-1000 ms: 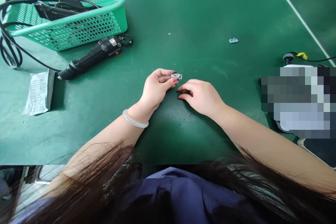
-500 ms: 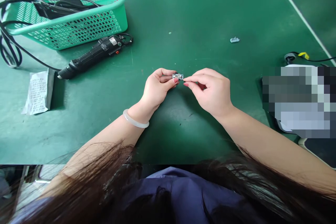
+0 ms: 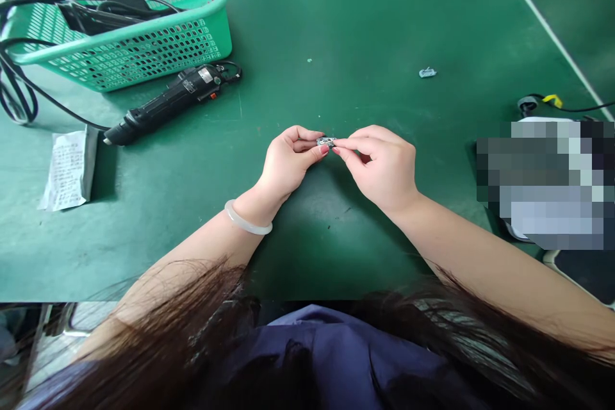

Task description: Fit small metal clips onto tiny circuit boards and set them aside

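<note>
Between thumb and fingers, my left hand (image 3: pixel 288 157) pinches a small grey part with metallic details (image 3: pixel 326 141), just above the green table. From the right, my right hand (image 3: pixel 382 163) closes thumb and forefinger at the part's right end. Its fingertips hide whatever may be between them, so I cannot tell if they hold a separate piece. The part is too small for its exact kind to show. A pale bangle circles my left wrist.
A green plastic basket (image 3: pixel 144 45) with a black device and cables stands at the upper left. Beside it lie a black electric screwdriver (image 3: pixel 168 102) and a written-on paper packet (image 3: pixel 70 170). A small greyish piece (image 3: pixel 427 72) rests farther back. A blurred-out object (image 3: pixel 548 186) sits at right.
My right hand has shifted slightly left, its fingertips now against the small grey part. That part looks slightly tilted compared with before, and my left hand stays nearly in place.
</note>
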Motion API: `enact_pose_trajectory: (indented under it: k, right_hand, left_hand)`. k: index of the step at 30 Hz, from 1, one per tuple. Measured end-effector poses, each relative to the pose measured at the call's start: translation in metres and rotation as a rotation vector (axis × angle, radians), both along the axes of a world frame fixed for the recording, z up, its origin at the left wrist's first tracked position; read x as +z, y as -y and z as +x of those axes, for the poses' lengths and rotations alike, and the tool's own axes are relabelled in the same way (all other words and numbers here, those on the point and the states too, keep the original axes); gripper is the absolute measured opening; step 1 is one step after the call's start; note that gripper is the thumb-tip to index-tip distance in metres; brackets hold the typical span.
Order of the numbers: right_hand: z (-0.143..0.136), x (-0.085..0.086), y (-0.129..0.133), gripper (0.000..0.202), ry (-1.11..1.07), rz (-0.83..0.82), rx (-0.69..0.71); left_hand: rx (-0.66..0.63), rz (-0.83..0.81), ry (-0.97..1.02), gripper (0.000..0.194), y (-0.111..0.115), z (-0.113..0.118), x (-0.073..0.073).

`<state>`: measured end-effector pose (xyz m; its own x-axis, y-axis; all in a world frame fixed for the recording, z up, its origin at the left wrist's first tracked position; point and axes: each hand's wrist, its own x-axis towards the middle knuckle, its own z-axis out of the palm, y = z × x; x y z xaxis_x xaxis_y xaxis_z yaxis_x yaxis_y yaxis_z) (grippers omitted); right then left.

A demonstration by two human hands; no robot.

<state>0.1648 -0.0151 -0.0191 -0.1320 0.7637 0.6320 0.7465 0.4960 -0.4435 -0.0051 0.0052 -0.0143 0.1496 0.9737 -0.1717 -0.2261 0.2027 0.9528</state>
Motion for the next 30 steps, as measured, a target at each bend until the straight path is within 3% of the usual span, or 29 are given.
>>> enact_pose_trajectory:
  k: [5,11,30]
  right_hand:
    - [-0.0009,-0.0015,0.0002,0.014,0.014,0.036,-0.027]
    - [0.0006,-0.0002,-0.0011,0.011,-0.007,-0.093,-0.069]
    - [0.006,0.0033,-0.0041,0.014,-0.041,-0.23,-0.009]
  left_hand:
    - [0.0,0.014,-0.003,0.021,0.0,-0.0002,-0.0001]
    - [-0.006,0.015,0.014,0.019,-0.0002,0.0005,0.0018]
    - [-0.034,0.019,-0.004,0.024,0.0006,0.0,0.0011]
